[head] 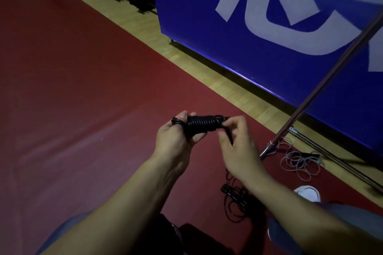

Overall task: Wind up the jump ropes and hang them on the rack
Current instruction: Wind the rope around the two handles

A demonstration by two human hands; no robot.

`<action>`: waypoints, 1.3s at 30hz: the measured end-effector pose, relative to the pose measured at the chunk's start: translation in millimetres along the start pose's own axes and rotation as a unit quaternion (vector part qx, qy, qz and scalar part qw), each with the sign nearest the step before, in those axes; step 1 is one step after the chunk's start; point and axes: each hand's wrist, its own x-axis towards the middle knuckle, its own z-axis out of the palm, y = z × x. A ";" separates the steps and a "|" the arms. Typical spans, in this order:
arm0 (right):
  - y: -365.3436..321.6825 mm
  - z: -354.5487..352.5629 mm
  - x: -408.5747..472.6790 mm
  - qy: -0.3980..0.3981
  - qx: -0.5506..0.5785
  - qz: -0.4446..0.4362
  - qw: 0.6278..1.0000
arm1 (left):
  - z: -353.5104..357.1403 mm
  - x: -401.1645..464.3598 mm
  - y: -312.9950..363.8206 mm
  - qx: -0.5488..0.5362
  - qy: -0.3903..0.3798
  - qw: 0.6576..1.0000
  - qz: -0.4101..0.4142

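Though dim light blurs its handles, the wound black jump rope [204,125] sits gripped between left hand [176,141] and right hand [238,147] fingers [230,125], both curled on it.

Two bare forearms reach forward from the bottom of the view, hands meeting at chest height in the middle. The left hand [176,136] is curled around one end of a wound black jump rope [204,123], thumb on top. The right hand [238,143], back facing the camera, pinches the bundle's other end with bent fingertips.
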 end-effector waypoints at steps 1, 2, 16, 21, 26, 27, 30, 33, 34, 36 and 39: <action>-0.2 5.1 -2.1 -0.001 0.035 0.074 0.997 | 2.0 -1.4 -0.2 -0.015 -0.009 1.000 0.001; 0.7 9.1 -2.6 -0.002 0.052 0.133 0.990 | 3.2 -2.5 -0.3 -0.024 -0.018 1.000 0.002; 0.0 -11.7 13.4 -0.047 -0.076 -0.044 0.995 | -2.1 7.4 8.8 -0.038 0.021 0.999 0.003; -3.7 -6.7 10.0 -0.152 0.088 0.157 0.972 | -0.8 5.8 2.6 -0.029 0.002 1.000 -0.004; -5.2 -0.4 6.7 -0.132 -0.036 0.053 0.989 | 1.7 3.7 -4.3 -0.056 0.029 0.998 -0.004; -3.3 -0.9 5.8 -0.111 -0.118 -0.011 0.987 | 2.9 3.9 -4.4 -0.061 0.034 0.998 0.001; -6.7 -3.6 2.2 -0.066 -0.206 -0.096 0.971 | 4.8 2.1 -2.6 -0.066 0.032 0.997 0.019; -9.8 -10.5 6.4 -0.055 -0.146 -0.079 0.985 | 4.9 -2.1 -0.1 -0.058 0.015 0.998 0.033; -9.4 -12.3 8.5 -0.036 -0.148 -0.074 0.986 | 5.2 -3.7 1.0 -0.057 0.011 0.998 0.036; -8.0 -12.7 10.0 0.008 -0.188 -0.097 0.977 | 5.4 -6.3 2.0 -0.065 0.011 0.997 0.040; -11.8 -9.9 5.4 0.065 -0.254 -0.206 0.943 | 4.3 -10.7 0.9 -0.087 0.026 0.995 0.036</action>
